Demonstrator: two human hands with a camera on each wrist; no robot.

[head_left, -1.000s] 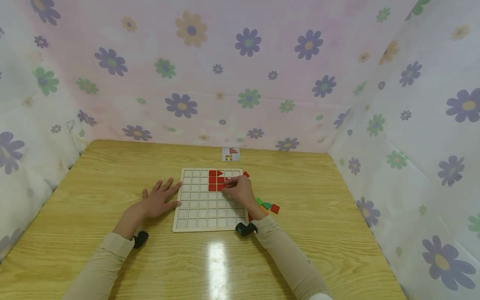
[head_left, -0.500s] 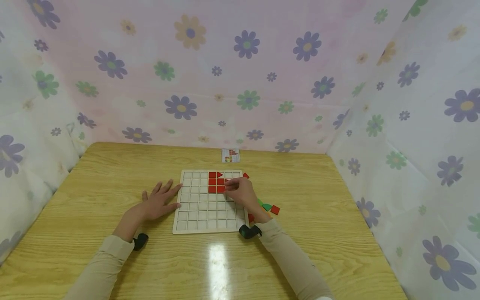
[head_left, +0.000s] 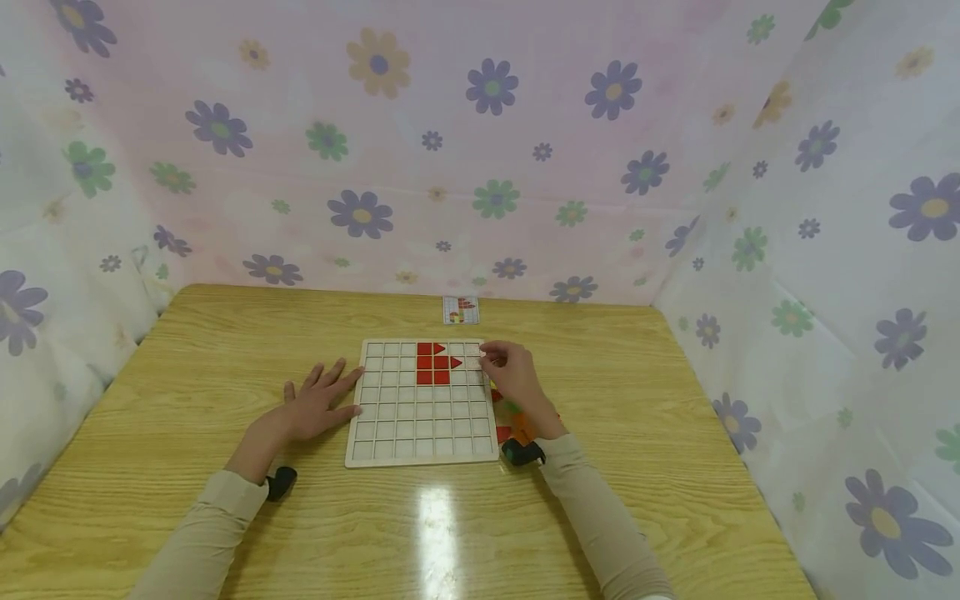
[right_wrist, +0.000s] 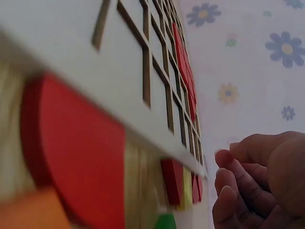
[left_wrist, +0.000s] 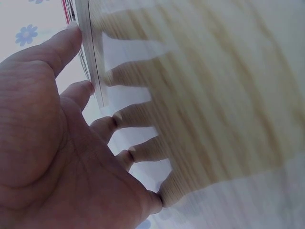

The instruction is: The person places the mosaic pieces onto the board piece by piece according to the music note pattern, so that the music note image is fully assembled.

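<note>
A pale wooden grid board lies on the table. Red squares fill several of its upper cells, with two red triangles to their right. My left hand is spread beside the board's left side; in the left wrist view its thumb and a fingertip touch the board's edge. My right hand is over the board's upper right edge, fingers loosely bent. Nothing shows between its fingertips in the right wrist view. In the head view that hand partly covers the loose pieces beneath it.
Loose pieces lie along the board's right side: a red curved piece, an orange piece, a yellow piece and a green piece. A small pattern card lies behind the board. Flowered cloth walls the table.
My right hand has moved right from the red triangle to the board's right edge, leaving that triangle in its cell. My left hand has stayed in place.
</note>
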